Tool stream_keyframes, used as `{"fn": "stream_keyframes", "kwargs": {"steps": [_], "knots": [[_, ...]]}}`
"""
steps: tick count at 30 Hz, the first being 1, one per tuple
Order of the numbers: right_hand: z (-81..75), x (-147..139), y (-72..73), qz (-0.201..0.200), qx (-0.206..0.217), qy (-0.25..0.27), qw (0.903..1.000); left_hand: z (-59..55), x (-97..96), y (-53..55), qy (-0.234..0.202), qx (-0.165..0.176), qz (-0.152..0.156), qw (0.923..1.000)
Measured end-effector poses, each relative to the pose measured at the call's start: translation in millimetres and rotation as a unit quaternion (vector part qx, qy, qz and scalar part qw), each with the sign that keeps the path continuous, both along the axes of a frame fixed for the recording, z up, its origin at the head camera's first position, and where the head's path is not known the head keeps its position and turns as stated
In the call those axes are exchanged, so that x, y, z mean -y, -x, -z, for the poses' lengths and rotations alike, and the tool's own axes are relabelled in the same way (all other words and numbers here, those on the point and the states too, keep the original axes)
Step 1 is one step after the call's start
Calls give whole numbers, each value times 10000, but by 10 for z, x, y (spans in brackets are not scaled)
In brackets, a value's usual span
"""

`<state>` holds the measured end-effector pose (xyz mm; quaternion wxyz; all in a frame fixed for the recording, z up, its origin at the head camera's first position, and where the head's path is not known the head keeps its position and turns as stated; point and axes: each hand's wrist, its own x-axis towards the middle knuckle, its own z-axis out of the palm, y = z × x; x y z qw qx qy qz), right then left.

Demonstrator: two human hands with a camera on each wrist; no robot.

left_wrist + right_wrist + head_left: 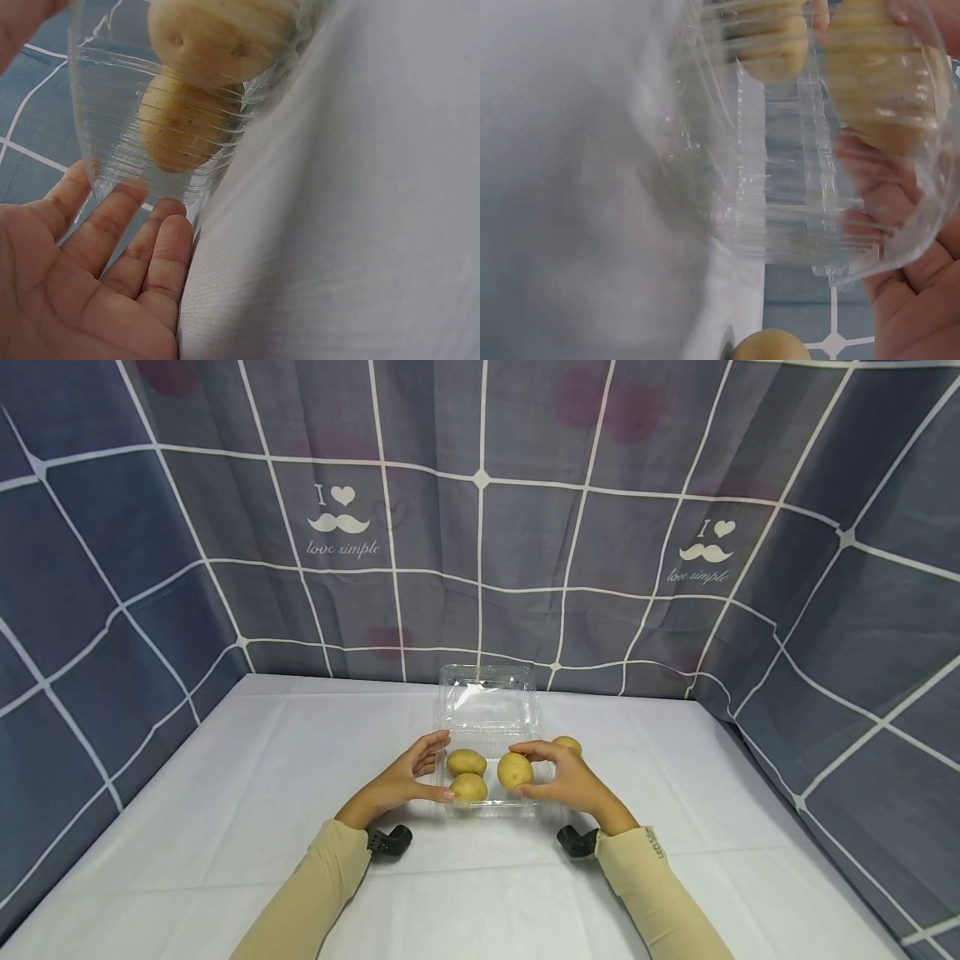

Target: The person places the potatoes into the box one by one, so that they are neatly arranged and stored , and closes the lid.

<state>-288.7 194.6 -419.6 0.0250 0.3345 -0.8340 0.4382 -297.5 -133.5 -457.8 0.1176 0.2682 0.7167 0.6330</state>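
The potato (pixel 515 771) I have in my grasp is over the right half of the clear plastic box (pixel 498 805), inside its rim, and seems to hang above the base. The step in hand, I judge, is settling it there. The fingers (pixel 534 748) of my right hand (pixel 566 775) pinch it, thumb toward me and fingertips on the far side. Best to bring the potato to the base before loosening that pinch: dropped, it could roll or knock the thin plastic. My right hand reaches over the box's wall, so I should lift clear of the rim on the way out rather than drag it.

Two more potatoes lie in the left half, the rear one (pixel 467 762) and the front one (pixel 470 787), close together. Setting mine straight down, just apart from them, should avoid a jostle.

At the left wall, my left hand (pixel 408 777) has its fingers (pixel 105 236) relaxed and grasping nothing, tips against the plastic. A light touch is enough to steady the box; squeezing could buckle it.

The lid (pixel 489 700) stands open behind, out of my way. Beyond my right hand, a loose potato (pixel 567 744) lies on the counter (pixel 225 827); my wrist should pass without nudging it.
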Motion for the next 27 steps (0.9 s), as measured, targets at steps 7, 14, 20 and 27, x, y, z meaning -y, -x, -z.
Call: {"fn": "stream_keyframes", "kwargs": {"steps": [7,14,20,27], "knots": [[9,35,-8,-48,64,-61,9999,-7,-9,2,-6,35,-9,10000],[8,48,-19,-71,91,-84,9999,-15,-9,-5,34,77,-31,10000],[24,54,-16,-75,18,-213,9997,-13,-9,-3,34,48,-18,10000],[37,63,-4,-56,-263,-531,9982,-17,-7,-9,55,35,-31,10000]]}}
